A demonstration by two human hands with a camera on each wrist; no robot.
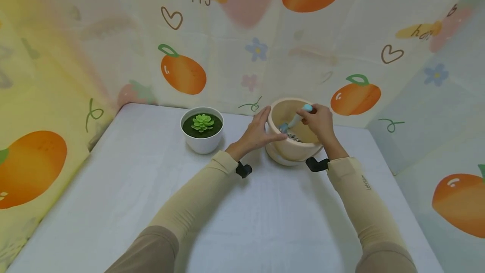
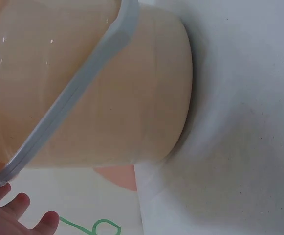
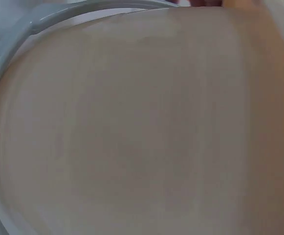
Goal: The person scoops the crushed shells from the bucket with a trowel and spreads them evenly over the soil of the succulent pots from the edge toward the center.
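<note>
A beige bucket stands at the back right of the table. My left hand rests at its left rim, fingers extended along the outside and thumb across the near edge. In the left wrist view, fingertips lie near the end of the bucket's grey handle, which hangs down the side. My right hand grips a small tool with a light-blue grip, held slanted over the rim. Its blue-grey head reaches into grey, speckled bits inside the bucket; its exact shape is partly hidden.
Left of the bucket stands a white pot with a green succulent. A white cloth covers the table. Fruit-patterned sheets hang right behind it and along both sides.
</note>
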